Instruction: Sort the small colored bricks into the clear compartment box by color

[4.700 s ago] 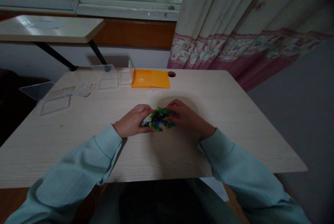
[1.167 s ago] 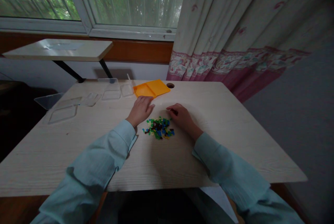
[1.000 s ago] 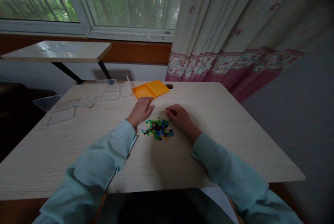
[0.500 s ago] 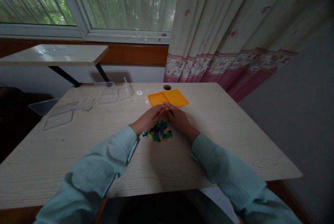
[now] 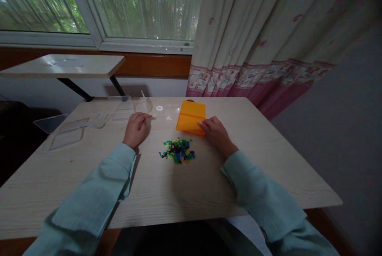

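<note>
My right hand [image 5: 216,131] is closed on the near right corner of an orange plastic case [image 5: 192,108], which lies opened out in two shallow halves at the back of the table. To the left, my left hand [image 5: 136,129] hovers near the clear containers with its fingers curled and the fingertips brought together; whatever they may hold is too small to make out. Between my hands and closer to me, a loose pile of small building bricks [image 5: 178,150] in green, blue, dark brown and yellow lies on the tabletop.
Several clear plastic boxes and lids [image 5: 67,138] are spread along the left side of the table [image 5: 268,168]. A raised shelf [image 5: 89,69] stands at the back left. A window and a long curtain [image 5: 221,49] are behind the table.
My hands have parted from above the pile, where they held something small and orange-red. The left moved left; the right took hold of the orange case, which has turned and come nearer.
</note>
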Motion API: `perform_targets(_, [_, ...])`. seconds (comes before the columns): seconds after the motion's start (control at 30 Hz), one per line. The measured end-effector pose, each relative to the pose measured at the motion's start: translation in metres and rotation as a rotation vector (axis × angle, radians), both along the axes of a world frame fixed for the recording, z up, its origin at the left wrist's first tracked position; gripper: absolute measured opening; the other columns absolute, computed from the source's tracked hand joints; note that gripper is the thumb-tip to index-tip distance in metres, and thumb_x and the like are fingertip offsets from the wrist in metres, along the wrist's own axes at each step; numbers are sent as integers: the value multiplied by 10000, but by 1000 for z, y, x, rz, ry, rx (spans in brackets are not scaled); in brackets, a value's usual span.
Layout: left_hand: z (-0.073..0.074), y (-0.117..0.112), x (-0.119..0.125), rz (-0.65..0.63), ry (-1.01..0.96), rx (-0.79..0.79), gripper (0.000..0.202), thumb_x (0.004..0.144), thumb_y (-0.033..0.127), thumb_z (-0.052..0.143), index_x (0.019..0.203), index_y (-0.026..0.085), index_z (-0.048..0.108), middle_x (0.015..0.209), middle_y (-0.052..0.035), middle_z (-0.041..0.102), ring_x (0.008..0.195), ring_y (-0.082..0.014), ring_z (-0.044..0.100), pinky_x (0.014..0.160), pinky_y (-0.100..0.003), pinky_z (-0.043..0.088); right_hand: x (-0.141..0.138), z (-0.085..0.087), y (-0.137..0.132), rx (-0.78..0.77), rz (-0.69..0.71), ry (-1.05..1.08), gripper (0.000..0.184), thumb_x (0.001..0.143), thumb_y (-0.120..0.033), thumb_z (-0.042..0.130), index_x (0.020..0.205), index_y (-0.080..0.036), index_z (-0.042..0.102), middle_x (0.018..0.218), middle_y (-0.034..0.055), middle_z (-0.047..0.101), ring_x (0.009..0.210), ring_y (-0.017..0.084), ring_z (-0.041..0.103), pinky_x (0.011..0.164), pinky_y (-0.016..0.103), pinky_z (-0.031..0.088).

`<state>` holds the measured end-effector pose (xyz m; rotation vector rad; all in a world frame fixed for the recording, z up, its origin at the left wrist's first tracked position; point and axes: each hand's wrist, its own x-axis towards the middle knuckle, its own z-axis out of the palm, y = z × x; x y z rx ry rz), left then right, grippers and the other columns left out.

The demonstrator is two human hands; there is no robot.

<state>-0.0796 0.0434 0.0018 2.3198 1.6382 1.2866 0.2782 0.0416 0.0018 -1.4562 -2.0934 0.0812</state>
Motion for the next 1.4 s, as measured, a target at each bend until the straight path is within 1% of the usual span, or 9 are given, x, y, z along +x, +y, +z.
perform_targets(0.1, [-2, -5, -9, 60, 0, 7, 297, 886, 177, 437, 1064, 202, 673, 1070, -72, 646, 1075, -223, 556, 1006, -413, 433, 15, -2, 4, -4, 31, -13, 382, 975, -451, 425, 1025, -199, 707, 967, 107, 605, 950, 225, 565, 901, 393, 468])
perform_targets(0.27, [-9, -2, -10, 228, 62, 23, 322, 858, 212, 497, 1149, 177, 631, 1187, -128, 580, 1176, -286, 498, 1051, -486, 398, 15, -2, 2, 71, 113, -98, 404, 841, -532, 629, 1104, -238, 714, 1316, 145, 549, 1192, 321, 499, 981, 496, 415])
perform_targets(0.37, [-15, 2, -9, 249, 162, -3, 431, 832, 238, 537, 1255, 155, 558, 1318, -170, 522, 1282, -336, 433, 1089, -540, 356, 15, -3, 1, 37, 213, -100, 306, 827, -488, 664, 1023, -264, 734, 1241, 104, 616, 1180, 296, 520, 981, 481, 419])
perform_targets(0.6, [-24, 7, -6, 220, 270, -40, 495, 866, 253, 479, 1341, 113, 486, 1385, -189, 509, 1394, -355, 337, 1148, -580, 265, 32, -5, 10, 32, 141, -64, 136, 795, -366, 702, 745, -242, 726, 1069, 85, 690, 1037, 272, 586, 933, 475, 442])
perform_targets(0.87, [-15, 3, -3, 134, 310, -13, 492, 857, 180, 469, 1347, 160, 501, 1301, -146, 583, 1368, -350, 363, 1140, -563, 288, 56, -11, 17, 78, -24, 25, 218, 770, -434, 712, 734, -219, 710, 980, 92, 690, 972, 265, 595, 914, 463, 446])
perform_targets(1.03, [-8, -1, 4, -8, 270, -39, 484, 880, 234, 499, 1361, 187, 491, 1301, -115, 602, 1332, -324, 403, 1128, -555, 313, 55, -17, 18, 64, -23, 112, 252, 794, -465, 674, 766, -217, 714, 974, 99, 677, 951, 255, 604, 900, 463, 460])
perform_targets(1.17, [-1, -6, 14, -198, 151, -110, 445, 948, 290, 439, 1380, 187, 468, 1275, -109, 620, 1234, -253, 510, 1070, -467, 423, 48, -15, 16, 45, 43, 133, 227, 806, -442, 666, 788, -220, 714, 1004, 103, 668, 974, 258, 603, 898, 473, 467])
perform_targets(1.27, [2, -8, 18, -306, 73, -126, 429, 978, 265, 360, 1391, 191, 448, 1349, -113, 570, 1249, -211, 517, 1082, -424, 427, 46, -14, 14, 24, 82, 141, 218, 801, -437, 674, 802, -224, 717, 1011, 102, 659, 994, 261, 602, 915, 481, 464])
perform_targets(1.4, [2, -6, 8, -166, 30, -29, 411, 959, 202, 338, 1334, 176, 505, 1304, -114, 583, 1231, -215, 514, 1079, -422, 418, 47, -13, 14, 4, 93, 158, 216, 806, -432, 675, 808, -220, 716, 1014, 101, 645, 984, 252, 605, 889, 459, 482])
